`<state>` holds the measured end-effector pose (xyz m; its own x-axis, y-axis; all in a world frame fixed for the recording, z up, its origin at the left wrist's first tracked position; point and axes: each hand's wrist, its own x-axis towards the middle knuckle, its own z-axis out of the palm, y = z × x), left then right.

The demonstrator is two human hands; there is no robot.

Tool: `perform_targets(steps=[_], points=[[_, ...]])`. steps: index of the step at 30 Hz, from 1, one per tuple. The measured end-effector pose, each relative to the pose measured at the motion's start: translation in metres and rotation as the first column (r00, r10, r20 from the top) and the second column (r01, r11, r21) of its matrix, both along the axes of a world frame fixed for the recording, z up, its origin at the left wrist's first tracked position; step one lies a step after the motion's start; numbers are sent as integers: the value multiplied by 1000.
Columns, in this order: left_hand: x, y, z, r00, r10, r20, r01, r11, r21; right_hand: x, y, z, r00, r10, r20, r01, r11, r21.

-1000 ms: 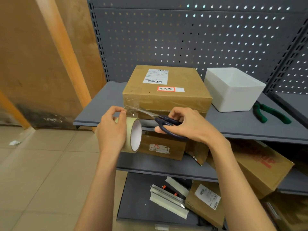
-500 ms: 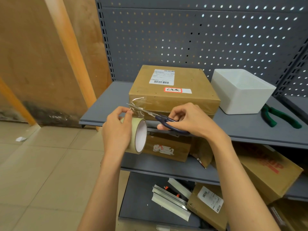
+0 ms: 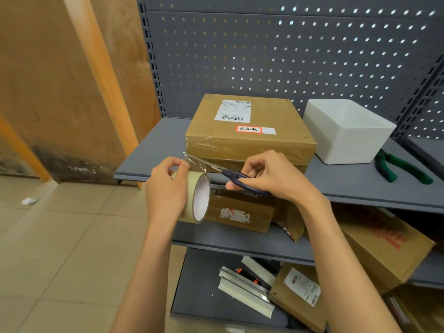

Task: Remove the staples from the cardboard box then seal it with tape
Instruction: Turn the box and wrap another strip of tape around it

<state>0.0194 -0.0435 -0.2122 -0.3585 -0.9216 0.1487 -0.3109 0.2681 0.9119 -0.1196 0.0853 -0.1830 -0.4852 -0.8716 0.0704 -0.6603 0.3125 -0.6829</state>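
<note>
My left hand (image 3: 165, 188) grips the tape roll (image 3: 195, 197); my right hand (image 3: 271, 175) is clamped on scissors (image 3: 230, 173) at the stretched tape. The cardboard box (image 3: 249, 133) sits on the shelf (image 3: 153, 152) behind.

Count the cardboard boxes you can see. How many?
5. One on the top shelf, one on the middle shelf behind the tape roll, a tilted one beside it, a big one at right, one on the bottom shelf. More may be hidden.
</note>
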Motion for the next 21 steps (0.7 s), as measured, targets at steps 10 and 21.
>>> perform_targets(steps=[10, 21], points=[[9, -3, 7, 996, 20, -84, -19, 1000, 15, 16, -2, -1, 999, -41, 3, 41, 990, -138], [1, 10, 17, 986, -63, -154, 65, 998, 5, -2, 34, 8, 830, -530, 174, 521, 624, -582]])
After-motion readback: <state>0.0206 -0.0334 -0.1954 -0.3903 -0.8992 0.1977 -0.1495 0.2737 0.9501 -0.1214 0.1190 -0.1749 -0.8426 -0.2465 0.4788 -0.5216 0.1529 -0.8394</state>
